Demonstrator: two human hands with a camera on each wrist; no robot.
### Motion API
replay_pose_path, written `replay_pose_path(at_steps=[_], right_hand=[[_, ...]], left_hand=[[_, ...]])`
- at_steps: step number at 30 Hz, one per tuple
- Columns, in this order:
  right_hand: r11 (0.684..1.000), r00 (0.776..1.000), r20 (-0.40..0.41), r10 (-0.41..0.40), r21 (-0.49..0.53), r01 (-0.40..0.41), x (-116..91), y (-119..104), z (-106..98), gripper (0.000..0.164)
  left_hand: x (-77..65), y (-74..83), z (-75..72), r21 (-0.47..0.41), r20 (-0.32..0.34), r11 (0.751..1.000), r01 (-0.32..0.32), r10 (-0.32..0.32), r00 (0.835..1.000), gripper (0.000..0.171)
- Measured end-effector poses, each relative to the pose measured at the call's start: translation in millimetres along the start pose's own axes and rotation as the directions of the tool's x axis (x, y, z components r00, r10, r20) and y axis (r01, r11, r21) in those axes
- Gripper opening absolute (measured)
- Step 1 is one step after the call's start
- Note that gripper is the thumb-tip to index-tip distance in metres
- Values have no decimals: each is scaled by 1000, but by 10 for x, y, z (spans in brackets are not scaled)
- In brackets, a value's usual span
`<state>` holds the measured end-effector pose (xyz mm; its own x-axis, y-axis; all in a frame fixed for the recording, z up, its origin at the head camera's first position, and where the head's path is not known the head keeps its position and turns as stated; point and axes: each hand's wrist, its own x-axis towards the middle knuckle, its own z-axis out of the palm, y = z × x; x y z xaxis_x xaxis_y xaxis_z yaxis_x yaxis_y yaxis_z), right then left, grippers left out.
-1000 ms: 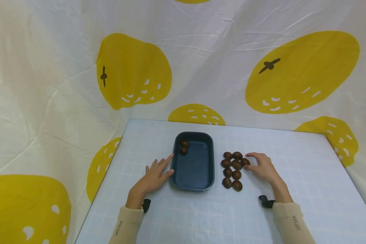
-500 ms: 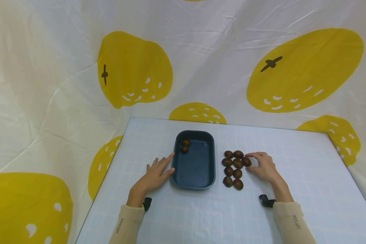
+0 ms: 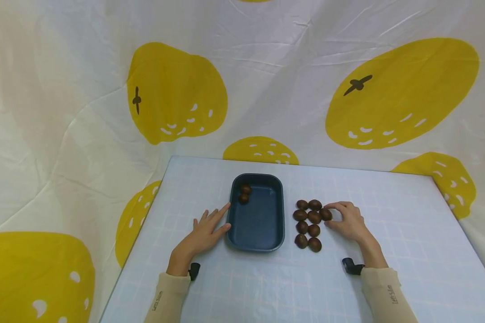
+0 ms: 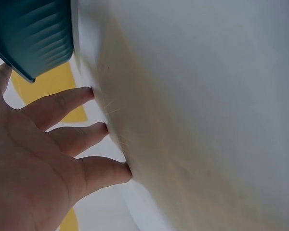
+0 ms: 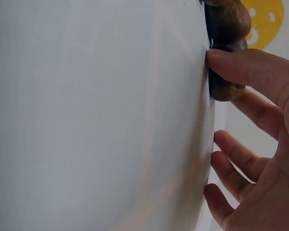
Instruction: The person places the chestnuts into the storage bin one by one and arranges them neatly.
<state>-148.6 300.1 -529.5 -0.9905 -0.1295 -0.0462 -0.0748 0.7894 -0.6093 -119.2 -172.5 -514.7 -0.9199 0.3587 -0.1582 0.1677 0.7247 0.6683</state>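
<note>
My right hand (image 3: 349, 220) pinches a dark brown chestnut (image 3: 325, 214) between thumb and forefinger at the right side of a group of chestnuts (image 3: 314, 230). In the right wrist view the thumb (image 5: 245, 67) covers part of that chestnut (image 5: 225, 90), which sits on the tabletop; the other fingers are loosely bent. My left hand (image 3: 202, 234) lies with fingers spread beside a dark blue tray (image 3: 255, 249), forefinger and thumb at its left rim. In the left wrist view several fingertips rest on the table. Two chestnuts (image 3: 244, 194) lie inside the tray, at its far left corner.
A pale checked cloth covers the table (image 3: 250, 291). Behind and to the left hangs a white curtain (image 3: 266, 98) with yellow fruit prints. The chestnut group stands close to the tray's right side.
The right thumb and forefinger have closed in around the outermost chestnut. The left hand and the tray stay where they were; the head view shifts only slightly.
</note>
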Motion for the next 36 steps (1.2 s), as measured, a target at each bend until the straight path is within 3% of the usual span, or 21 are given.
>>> replay_pose_path(at_steps=[10,22,28,36], right_hand=[[1000,1000,-20,0,-3,0,0,7,6,42],[990,987,-88,-136,31,139,-42,-36,-96,40],[989,990,-75,-119,78,125,-87,-82,-139,42],[993,996,-56,-71,94,76,-147,-338,-238,45]], left_hand=[[-4,-4,3,1,-5,1000,-5,5,1000,67],[-5,8,9,-5,-7,1000,3,-3,1000,66],[-7,6,4,3,5,1000,14,-14,1000,67],[-7,1,-6,4,11,1000,15,-15,1000,67]])
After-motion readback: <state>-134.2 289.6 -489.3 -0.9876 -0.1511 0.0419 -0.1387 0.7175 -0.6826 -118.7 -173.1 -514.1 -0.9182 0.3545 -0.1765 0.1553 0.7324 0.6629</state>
